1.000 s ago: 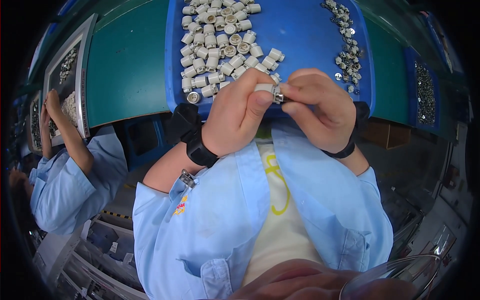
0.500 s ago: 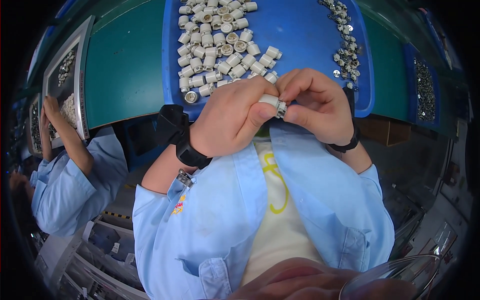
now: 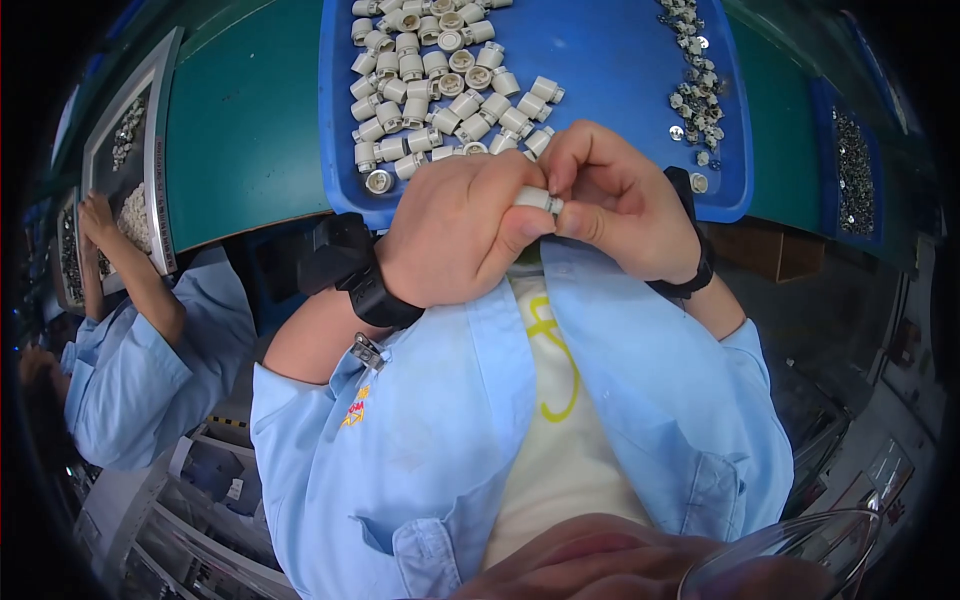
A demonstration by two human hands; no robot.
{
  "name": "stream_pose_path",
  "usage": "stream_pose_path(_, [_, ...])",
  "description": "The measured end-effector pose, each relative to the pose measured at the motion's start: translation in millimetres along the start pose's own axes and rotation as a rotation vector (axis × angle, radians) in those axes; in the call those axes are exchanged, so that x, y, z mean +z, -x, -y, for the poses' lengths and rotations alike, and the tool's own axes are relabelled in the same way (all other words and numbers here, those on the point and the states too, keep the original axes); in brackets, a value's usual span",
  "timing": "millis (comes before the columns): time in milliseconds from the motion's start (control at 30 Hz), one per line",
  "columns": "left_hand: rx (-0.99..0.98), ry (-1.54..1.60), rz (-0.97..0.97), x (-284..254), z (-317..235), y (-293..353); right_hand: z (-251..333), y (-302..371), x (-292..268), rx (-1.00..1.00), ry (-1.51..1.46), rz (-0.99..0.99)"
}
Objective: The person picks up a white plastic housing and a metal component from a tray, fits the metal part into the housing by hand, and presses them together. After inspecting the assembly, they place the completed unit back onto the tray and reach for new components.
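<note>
White cylindrical part (image 3: pixel 534 199) held by near edge of blue tray (image 3: pixel 600 70); body pinched by fingers of left hand (image 3: pixel 455 235), other end by those of right hand (image 3: pixel 635 220). Judged light, stiff, smooth, possibly brittle; best gripped around body.
</note>
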State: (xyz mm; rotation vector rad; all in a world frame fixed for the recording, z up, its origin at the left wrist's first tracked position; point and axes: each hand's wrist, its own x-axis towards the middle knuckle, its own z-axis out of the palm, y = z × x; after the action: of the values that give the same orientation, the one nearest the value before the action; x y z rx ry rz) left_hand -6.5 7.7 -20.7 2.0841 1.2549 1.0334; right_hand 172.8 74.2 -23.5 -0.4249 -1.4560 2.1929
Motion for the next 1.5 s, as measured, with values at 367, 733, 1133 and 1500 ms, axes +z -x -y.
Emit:
stream_pose_path(367, [-0.188, 0.187, -0.114, -4.8, -1.6, -7.0, 4.2, -4.8, 3.2, -0.282, 0.268, -0.073])
stream_pose_path(733, [-0.242, 0.126, -0.347, -37.0, 40.1, -19.2, 117.7, -132.1, -54.0, -0.44, 1.326, -0.278])
stream_pose_path(1133, [-0.328, -0.304, -0.132, -37.7, 62.0, -31.9, 117.1, -350.8, -327.4, 0.253, 1.91, -0.941])
stream_pose_path(1500, [-0.289, -0.296, -0.096, -36.8, 62.4, -35.9, 159.4, -269.8, -227.4, 0.068, 1.421, -0.475])
